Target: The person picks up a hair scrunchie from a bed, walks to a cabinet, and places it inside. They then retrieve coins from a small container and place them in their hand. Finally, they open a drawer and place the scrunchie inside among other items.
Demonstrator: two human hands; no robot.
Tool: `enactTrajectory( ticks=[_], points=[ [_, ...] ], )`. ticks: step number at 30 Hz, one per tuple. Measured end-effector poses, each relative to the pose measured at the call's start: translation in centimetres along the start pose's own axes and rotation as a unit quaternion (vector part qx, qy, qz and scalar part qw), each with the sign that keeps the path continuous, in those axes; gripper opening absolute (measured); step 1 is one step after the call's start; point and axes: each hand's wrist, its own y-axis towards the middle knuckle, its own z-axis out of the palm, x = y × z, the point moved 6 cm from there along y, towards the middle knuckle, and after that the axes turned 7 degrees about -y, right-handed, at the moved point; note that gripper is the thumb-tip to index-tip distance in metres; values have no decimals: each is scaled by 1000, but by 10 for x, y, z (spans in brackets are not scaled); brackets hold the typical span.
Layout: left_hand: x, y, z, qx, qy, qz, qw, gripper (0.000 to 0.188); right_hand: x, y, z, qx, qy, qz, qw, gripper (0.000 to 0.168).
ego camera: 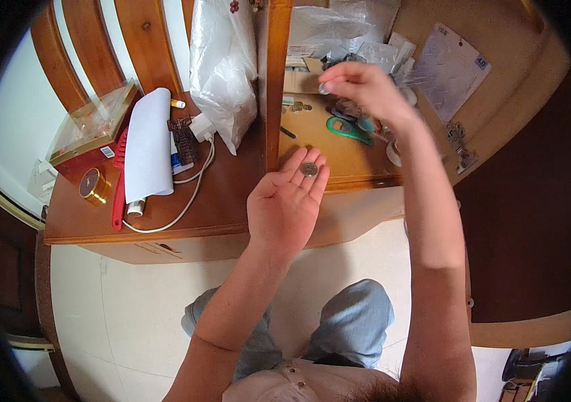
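Palm up, my left hand (287,201) is held at the cabinet's front edge with a silver coin (308,169) lying on its fingers. My right hand (361,88) is raised over the cluttered shelf, pinching a small silvery round thing (323,88), likely a coin, between thumb and fingers. Several small coins (298,106) lie on the shelf to the left of it. A green-handled tool (348,130) lies below my right hand, beside a heap of small items partly hidden by that hand.
An upright wooden post (275,85) divides the cabinet top. Left of it are a plastic bag (225,75), a white sheet (149,145), a red hairbrush (119,186), a white cable (185,213) and a gold-rimmed jar (93,186). A clear plastic sleeve (451,70) is at right.
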Motion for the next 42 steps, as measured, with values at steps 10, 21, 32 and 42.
enactTrajectory(
  ticks=[10,21,32,42],
  points=[
    [-9,-1,-4,18,-45,-6,999,55,17,-51,46,47,-30,-19,998,14],
    [-5,-2,-4,12,-65,-9,998,62,-75,40,53,71,-218,45,972,19],
    [0,7,-5,16,36,15,999,49,-67,49,63,104,-228,102,963,28],
    [-1,23,-17,2,-18,47,999,44,10,-33,43,92,146,21,985,10]
  ],
)
